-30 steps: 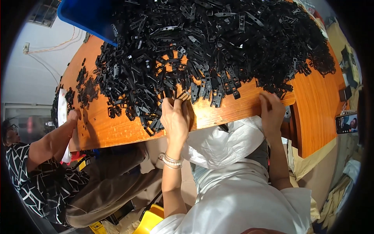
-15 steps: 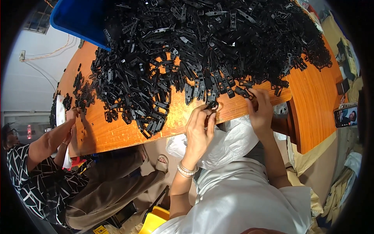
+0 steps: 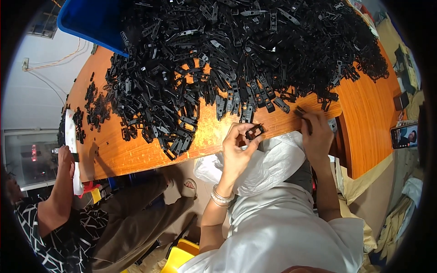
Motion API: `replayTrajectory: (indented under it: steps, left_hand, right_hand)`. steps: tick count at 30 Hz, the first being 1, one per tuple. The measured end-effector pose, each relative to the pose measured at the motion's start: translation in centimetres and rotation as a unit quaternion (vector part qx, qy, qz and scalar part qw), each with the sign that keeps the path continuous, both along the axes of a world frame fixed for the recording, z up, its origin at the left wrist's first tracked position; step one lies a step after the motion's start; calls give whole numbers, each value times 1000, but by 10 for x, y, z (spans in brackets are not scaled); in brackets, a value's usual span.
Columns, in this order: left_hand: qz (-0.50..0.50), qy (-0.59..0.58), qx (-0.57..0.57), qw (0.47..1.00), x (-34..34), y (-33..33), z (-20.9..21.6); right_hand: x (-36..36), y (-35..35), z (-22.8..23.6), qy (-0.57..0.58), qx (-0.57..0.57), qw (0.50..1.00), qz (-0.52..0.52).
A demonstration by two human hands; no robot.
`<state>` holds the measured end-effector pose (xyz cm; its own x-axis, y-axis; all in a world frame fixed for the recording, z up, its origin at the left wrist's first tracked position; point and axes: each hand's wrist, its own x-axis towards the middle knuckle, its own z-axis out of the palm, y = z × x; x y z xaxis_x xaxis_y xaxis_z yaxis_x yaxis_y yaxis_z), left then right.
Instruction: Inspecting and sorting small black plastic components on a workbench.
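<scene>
Between the thumb and fingers of my left hand (image 3: pixel 236 148) is a small black plastic frame (image 3: pixel 249 135) with a rectangular opening, raised over the table's front edge. My right hand (image 3: pixel 317 136) is to the right, its fingertips closed on a slim dark plastic piece (image 3: pixel 299 110) just above the wood; its exact shape is hard to make out. Beyond both hands spreads a big heap of black plastic parts (image 3: pixel 255 59), some long and flat, some like open frames. A few loose parts (image 3: pixel 283 104) lie nearest my right fingertips.
A blue bin (image 3: pixel 88 25) leans into the heap at the far left of the wooden table (image 3: pixel 368 118). White sacking (image 3: pixel 268 166) hangs below the near edge. On the left a co-worker's hand (image 3: pixel 66 157) is by a white edge. A phone (image 3: pixel 404 136) stands at right.
My left hand has lifted the black frame off the table edge area. My right hand has moved right and now pinches a dark piece. The co-worker's arm has shifted toward me and left.
</scene>
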<state>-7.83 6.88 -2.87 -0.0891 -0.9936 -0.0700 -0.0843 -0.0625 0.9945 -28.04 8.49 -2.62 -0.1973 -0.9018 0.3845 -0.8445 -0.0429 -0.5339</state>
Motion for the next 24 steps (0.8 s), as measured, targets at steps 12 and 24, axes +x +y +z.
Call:
replayTrajectory:
  steps: [12, 24]
  left_hand:
    - [-97, 27, -95, 990, 0, 0, 17]
    - [-49, 228, 64, 970, 0, 10, 26]
  right_hand:
    - [32, 5, 34, -117, -45, 961, 247]
    - [44, 5, 37, -222, -6, 928, 299]
